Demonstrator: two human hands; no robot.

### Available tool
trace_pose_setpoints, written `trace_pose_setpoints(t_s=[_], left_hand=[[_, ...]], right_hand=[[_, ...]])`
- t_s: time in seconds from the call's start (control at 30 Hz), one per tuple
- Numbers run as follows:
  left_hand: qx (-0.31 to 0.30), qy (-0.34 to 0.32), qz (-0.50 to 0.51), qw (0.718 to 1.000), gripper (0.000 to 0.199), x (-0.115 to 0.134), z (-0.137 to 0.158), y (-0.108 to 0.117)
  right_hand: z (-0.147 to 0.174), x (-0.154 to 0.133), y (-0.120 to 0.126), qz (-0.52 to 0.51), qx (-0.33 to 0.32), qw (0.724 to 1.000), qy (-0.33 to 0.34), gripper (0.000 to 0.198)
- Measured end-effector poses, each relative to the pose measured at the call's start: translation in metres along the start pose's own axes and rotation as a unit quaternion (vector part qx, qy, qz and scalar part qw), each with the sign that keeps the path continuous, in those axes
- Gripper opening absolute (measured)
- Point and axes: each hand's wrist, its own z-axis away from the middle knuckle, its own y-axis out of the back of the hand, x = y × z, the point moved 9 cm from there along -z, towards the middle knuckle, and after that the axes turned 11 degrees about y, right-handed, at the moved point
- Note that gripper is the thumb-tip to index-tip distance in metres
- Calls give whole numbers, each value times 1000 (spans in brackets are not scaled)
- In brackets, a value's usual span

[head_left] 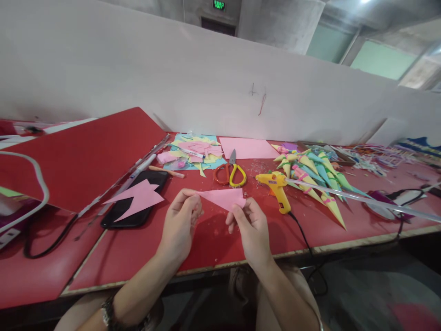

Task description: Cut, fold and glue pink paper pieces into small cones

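Observation:
A small triangular piece of pink paper (222, 196) is stretched between my two hands above the red table. My left hand (181, 220) pinches its narrow tip. At the wide end, my right hand (251, 225) grips the paper between thumb and fingers, and a corner there looks folded over. Just beyond the paper lie scissors (233, 170) with one red and one yellow handle. To the right of my right hand rests a yellow glue gun (277, 187) with a long clear glue stick (344, 195) in its back. Left of my left hand, a cut pink paper (139, 198) lies on a black tray (127, 218).
Paper scraps (195, 151) are heaped at the back, beside a pink sheet (248, 148). Several paper cones (310, 172) are piled to the right. A red board (93, 156) slants up on the left. The glue gun's black cord (301, 234) hangs over the front edge.

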Motion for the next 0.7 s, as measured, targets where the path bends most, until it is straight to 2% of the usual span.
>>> trace_pose_setpoints(t_s=[0.13, 0.33, 0.53, 0.7], left_hand=[[15, 0, 9, 1000, 10, 1, 0, 2], [14, -12, -8, 1000, 15, 2, 0, 2], [40, -37, -47, 997, 15, 10, -1, 5], [31, -58, -54, 996, 13, 13, -3, 5]], right_hand=[[0, 0, -2, 0, -5, 1000, -3, 22], [1, 2, -1, -2, -2, 1000, -5, 24], [-1, 2, 2, -6, 5, 1000, -1, 23], [-2, 2, 3, -1, 8, 1000, -3, 23]])
